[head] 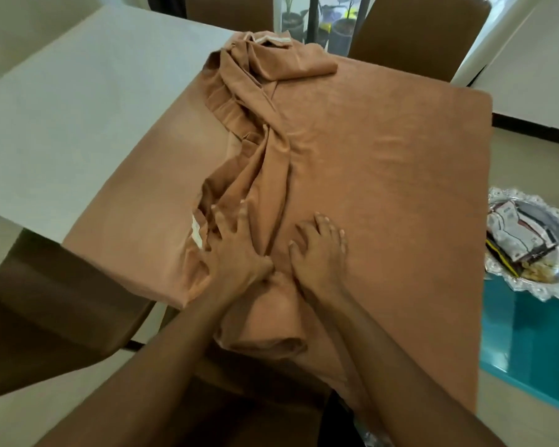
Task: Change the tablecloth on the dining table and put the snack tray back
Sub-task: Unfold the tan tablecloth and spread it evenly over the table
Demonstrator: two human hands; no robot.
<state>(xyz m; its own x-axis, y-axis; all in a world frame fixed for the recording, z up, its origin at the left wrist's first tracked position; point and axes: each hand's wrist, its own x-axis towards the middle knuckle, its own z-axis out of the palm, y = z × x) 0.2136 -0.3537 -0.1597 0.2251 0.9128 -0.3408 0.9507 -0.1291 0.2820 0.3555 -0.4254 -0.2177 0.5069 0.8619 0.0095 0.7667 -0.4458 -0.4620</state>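
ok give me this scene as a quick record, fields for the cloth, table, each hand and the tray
tablecloth: brown, flat over the right part of the table, bunched in a ridge down the middle
table: pale, left part uncovered
left hand: fingers spread, presses on the bunched folds
right hand: rests on the smooth cloth beside the ridge
snack tray: silver, holds packets, off the table on a teal surface at the right
chairs: brown, at the far side
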